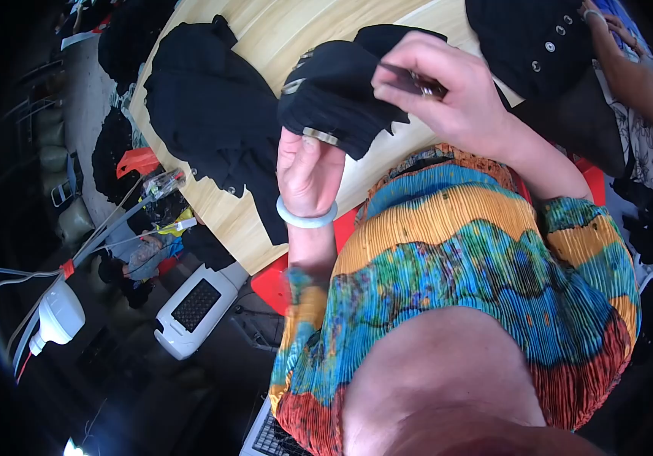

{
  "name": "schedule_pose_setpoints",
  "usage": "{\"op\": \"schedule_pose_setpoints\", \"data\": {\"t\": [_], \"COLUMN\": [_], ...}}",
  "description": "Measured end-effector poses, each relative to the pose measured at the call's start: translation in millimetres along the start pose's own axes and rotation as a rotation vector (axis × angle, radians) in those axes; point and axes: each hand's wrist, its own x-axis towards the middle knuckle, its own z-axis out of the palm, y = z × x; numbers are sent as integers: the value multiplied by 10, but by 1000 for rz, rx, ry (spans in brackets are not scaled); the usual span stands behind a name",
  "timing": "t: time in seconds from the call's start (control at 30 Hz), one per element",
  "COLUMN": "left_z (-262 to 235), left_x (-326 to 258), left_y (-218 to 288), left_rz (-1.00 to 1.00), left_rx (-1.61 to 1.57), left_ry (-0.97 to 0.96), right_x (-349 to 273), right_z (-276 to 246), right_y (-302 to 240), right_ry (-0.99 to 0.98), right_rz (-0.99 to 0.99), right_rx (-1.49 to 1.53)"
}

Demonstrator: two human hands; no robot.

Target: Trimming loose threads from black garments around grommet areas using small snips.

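Note:
My left hand [307, 169], with a pale bangle at the wrist, is closed on the lower edge of a black garment [342, 95]. The thumb pinches that edge beside a small strip of striped beige trim [320, 136]. More such strips show at the garment's upper left edge. To the right, my right hand [448, 87] is raised above the cloth, its fingers closed round a small dark tool that looks like thread snips [412, 79]. The tool points left, and its tip appears apart from the cloth. The fingers partly hide it.
Another black garment [201, 99] is spread over the left part of the wooden table [266, 34]. At the right, another person's hands [608, 30] are by black cloth with snaps [549, 47]. A bulb [60, 311] and cables hang at the left, above a white plastic stool [203, 308].

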Motion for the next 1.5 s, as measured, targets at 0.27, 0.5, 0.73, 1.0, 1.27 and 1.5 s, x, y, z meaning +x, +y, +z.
{"op": "schedule_pose_setpoints", "data": {"t": [0.27,0.5,0.73,1.0,1.27,1.5], "left_z": [-10,-11,45,7,-3,-19], "left_x": [33,-5,7,20,37,41], "left_y": [-16,-61,-102,-124,-126,-99], "left_rz": [56,40,-9,33,89,100], "left_rx": [69,18,-65,0,100,110], "left_ry": [-24,9,8,-23,-22,-27], "right_x": [-180,-217,-205,-200,-196,-174], "right_z": [-18,96,168,167,177,156], "right_y": [-159,-90,-67,-102,-69,-64], "right_ry": [-166,-160,-72,-100,-111,-54], "right_rz": [133,93,33,206,165,139], "right_rx": [219,33,-53,67,5,30]}}
